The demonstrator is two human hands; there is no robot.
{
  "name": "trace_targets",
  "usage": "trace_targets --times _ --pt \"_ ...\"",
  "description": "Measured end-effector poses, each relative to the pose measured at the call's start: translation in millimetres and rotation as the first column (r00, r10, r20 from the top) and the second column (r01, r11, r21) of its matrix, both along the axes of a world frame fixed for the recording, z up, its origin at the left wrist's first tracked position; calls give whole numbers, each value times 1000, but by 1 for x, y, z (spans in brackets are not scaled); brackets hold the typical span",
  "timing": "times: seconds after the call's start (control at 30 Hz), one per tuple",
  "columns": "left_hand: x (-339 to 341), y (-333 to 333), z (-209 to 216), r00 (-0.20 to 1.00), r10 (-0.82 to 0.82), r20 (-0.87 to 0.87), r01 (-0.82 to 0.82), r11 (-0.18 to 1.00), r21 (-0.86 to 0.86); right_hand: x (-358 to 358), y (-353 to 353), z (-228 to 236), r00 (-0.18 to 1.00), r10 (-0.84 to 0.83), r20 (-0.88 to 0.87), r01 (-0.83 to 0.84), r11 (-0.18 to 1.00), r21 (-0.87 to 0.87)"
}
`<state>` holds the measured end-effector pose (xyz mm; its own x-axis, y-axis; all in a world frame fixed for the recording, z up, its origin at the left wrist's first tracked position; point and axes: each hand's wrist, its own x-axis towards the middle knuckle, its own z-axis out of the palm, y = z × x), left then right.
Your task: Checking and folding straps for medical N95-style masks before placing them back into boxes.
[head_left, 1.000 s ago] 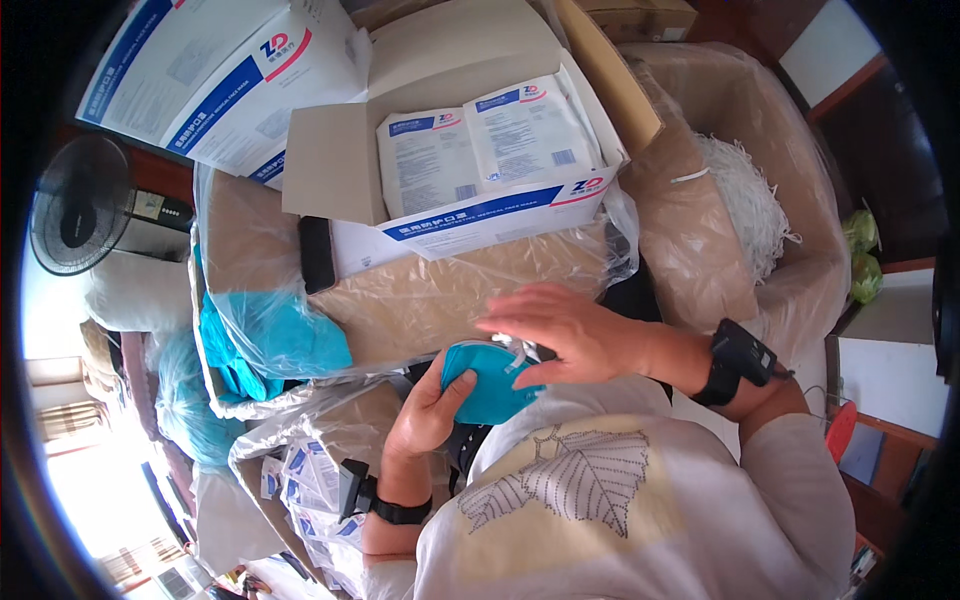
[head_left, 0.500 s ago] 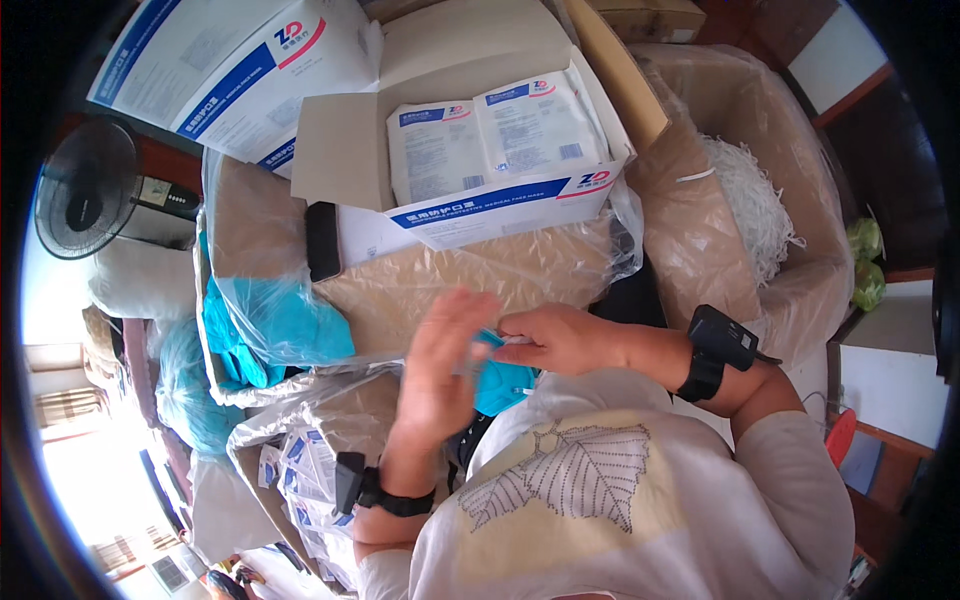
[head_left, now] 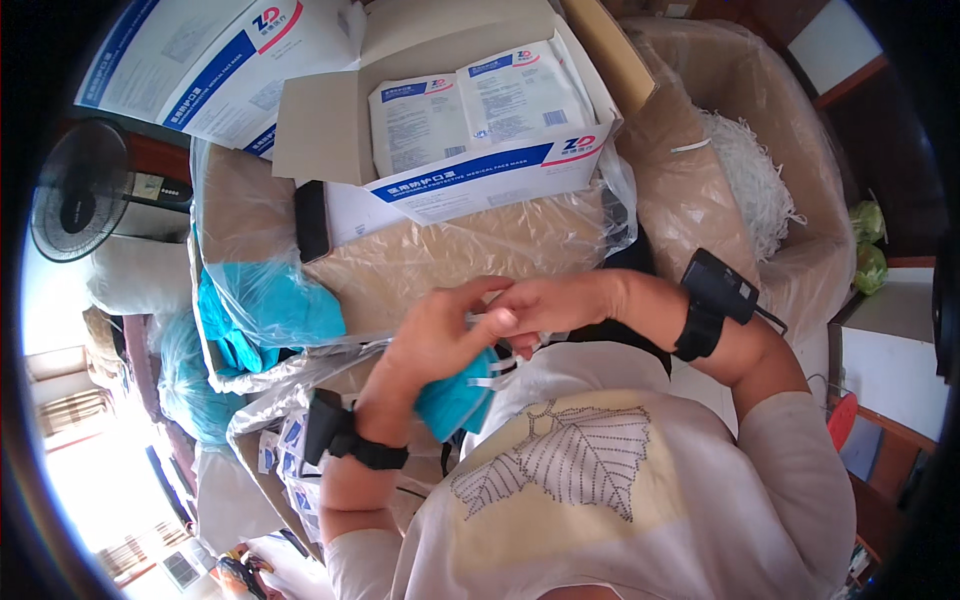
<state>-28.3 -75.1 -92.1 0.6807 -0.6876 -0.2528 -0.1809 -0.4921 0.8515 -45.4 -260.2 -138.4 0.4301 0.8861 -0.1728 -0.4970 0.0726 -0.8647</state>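
Both hands meet in front of my shirt, over a teal face mask (head_left: 458, 402) with white straps. My left hand (head_left: 440, 335) is closed on the mask, which hangs below its fingers and palm. Against the left fingertips, my right hand (head_left: 545, 303) is closed in a pinch, with white strap showing beneath it. The fingers overlap, so exactly where each one grips is hidden.
Ahead stands an open white-and-blue box (head_left: 500, 180) of flat packets. Teal masks (head_left: 290, 305) lie in a plastic-lined carton at left. White straps (head_left: 745, 195) fill a carton at right. Small packets (head_left: 295, 440) lie lower left. A black phone (head_left: 312, 222) rests beside the box.
My left hand, blurred and raised beside the mask before, has come against the right hand and closed on the mask. The mask has shifted left and lower. The view has shifted slightly.
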Motion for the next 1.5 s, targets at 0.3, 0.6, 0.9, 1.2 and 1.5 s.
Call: trace_targets --times 0.3,0.6,0.9,1.2,1.5 --pt "10 45 33 855 120 -505 -267 936 -228 5 -13 -6 949 58 310 77 911 -406" --pt "13 45 50 862 170 -478 -349 882 -315 -5 31 -41 881 -202 428 313 927 -208" --pt "23 48 53 914 249 -320 -334 911 -244 -17 42 -43 911 9 -413 31 995 91" --pt "29 91 37 947 307 90 -318 937 144 -16 27 -27 818 257 -515 -91 941 325" --pt "-16 59 2 930 103 353 -129 991 48 -6 26 -3 842 171 511 67 908 -414"
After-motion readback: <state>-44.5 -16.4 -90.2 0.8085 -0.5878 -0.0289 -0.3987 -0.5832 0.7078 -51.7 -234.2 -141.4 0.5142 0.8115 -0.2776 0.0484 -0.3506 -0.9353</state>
